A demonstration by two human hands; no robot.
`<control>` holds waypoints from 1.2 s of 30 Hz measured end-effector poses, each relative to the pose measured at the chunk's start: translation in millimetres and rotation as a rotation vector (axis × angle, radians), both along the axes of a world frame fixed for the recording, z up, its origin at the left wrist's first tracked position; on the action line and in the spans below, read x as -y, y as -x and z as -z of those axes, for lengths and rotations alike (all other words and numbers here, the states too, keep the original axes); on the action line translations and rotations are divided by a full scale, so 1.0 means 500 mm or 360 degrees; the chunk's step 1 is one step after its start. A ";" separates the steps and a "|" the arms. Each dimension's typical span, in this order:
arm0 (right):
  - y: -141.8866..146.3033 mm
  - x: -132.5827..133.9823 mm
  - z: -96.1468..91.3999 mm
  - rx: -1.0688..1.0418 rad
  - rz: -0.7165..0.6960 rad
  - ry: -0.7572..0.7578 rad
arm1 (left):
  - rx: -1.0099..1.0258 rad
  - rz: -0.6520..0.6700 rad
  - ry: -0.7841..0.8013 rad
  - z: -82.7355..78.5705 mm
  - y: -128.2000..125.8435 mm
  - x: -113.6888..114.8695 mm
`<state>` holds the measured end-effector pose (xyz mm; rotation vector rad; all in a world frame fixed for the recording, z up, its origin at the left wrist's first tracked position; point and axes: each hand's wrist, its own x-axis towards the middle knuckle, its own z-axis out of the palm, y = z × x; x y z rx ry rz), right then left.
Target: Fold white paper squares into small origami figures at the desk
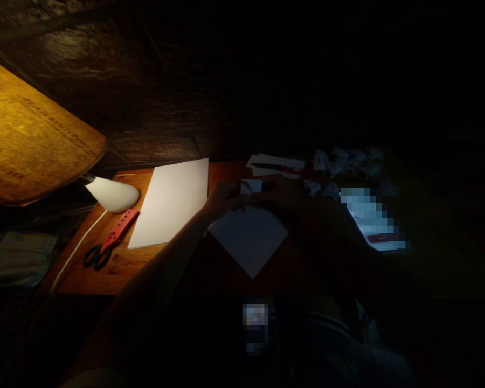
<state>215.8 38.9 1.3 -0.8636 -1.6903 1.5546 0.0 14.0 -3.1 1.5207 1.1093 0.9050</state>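
Observation:
My left hand (pixel 226 196) is closed at the left side of a small white folded paper (pixel 251 186), its fingers bent around the near edge. My right hand (pixel 275 188) is at the paper's right side, very dark, with its fingertips meeting the paper. Just below both hands, a white paper sheet (pixel 248 240) lies on the wooden table with one corner pointing toward me. Shadow hides where the folded paper and this sheet meet, so I cannot tell whether they are one piece.
Left are a larger white sheet (pixel 173 205), scissors with black handles and a red sheath (pixel 119 231), and a lamp with white base (pixel 115 195) and yellow shade (pixel 36 134). White strips (pixel 277 161) and several folded paper shapes (pixel 343 160) lie behind. A lit, blurred screen (pixel 367 215) stands right.

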 end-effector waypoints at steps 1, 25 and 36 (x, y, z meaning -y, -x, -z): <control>0.000 0.000 -0.001 -0.0009 -0.0015 0.0007 | -0.0013 0.0002 -0.0010 0.002 0.001 -0.001; 0.006 -0.007 0.018 -0.0157 0.0119 0.0238 | -0.0124 0.0001 0.0036 0.001 -0.003 -0.001; 0.003 -0.009 0.014 -0.0121 0.0085 0.0152 | 0.0018 0.0067 0.0006 0.010 -0.007 0.000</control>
